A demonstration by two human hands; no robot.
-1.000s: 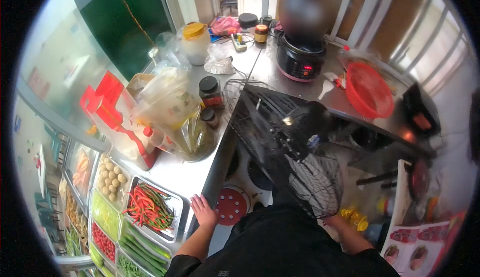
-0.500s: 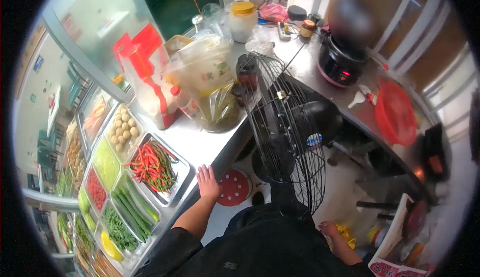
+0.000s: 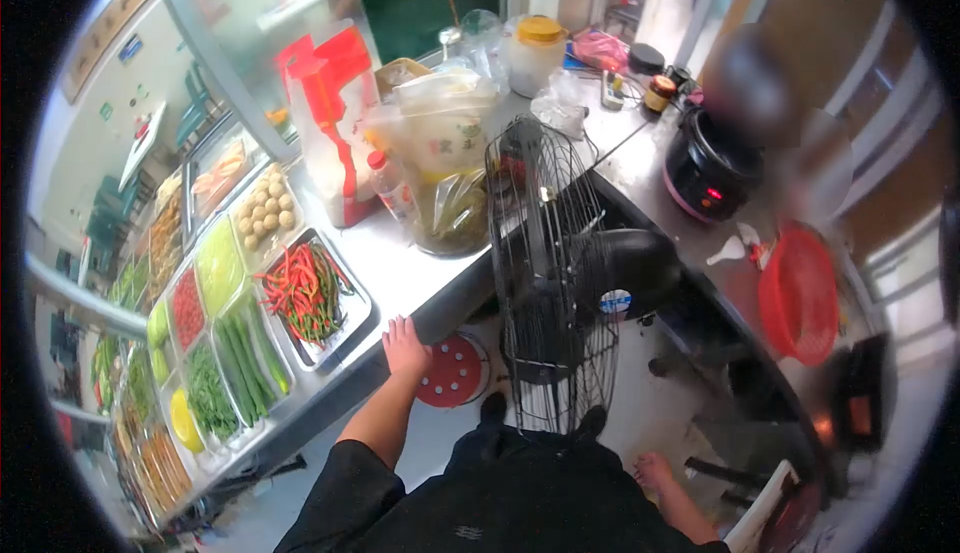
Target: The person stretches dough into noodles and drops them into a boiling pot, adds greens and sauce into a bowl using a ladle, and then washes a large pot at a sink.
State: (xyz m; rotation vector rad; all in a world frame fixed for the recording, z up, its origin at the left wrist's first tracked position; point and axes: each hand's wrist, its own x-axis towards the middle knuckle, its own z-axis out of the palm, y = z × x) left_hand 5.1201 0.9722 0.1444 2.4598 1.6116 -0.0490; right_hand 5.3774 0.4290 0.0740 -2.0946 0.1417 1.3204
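Observation:
My left hand [image 3: 405,348] lies with its fingers stretched out on the edge of the steel counter [image 3: 375,298], holding nothing. Close by is a metal tray [image 3: 358,305] of red and green chili peppers [image 3: 308,288]. My right hand [image 3: 652,475] hangs low at my side, with nothing visible in it; its fingers are loosely bent and apart. In front of me stands a black fan [image 3: 545,283] with a wire cage, seen from above and nearest to my body.
Containers hold cucumbers [image 3: 245,363], leafy greens [image 3: 210,393] and pale balls [image 3: 265,208]. Bags and a red-capped bottle [image 3: 390,185] stand behind. A red stool [image 3: 452,371] is below the counter. Rightward are a rice cooker [image 3: 705,168] and red basket [image 3: 797,293].
My view has turned, so the counter items sit farther right or higher. My left hand stays at the counter edge. My right hand remains low, and the yellow item near it has left view.

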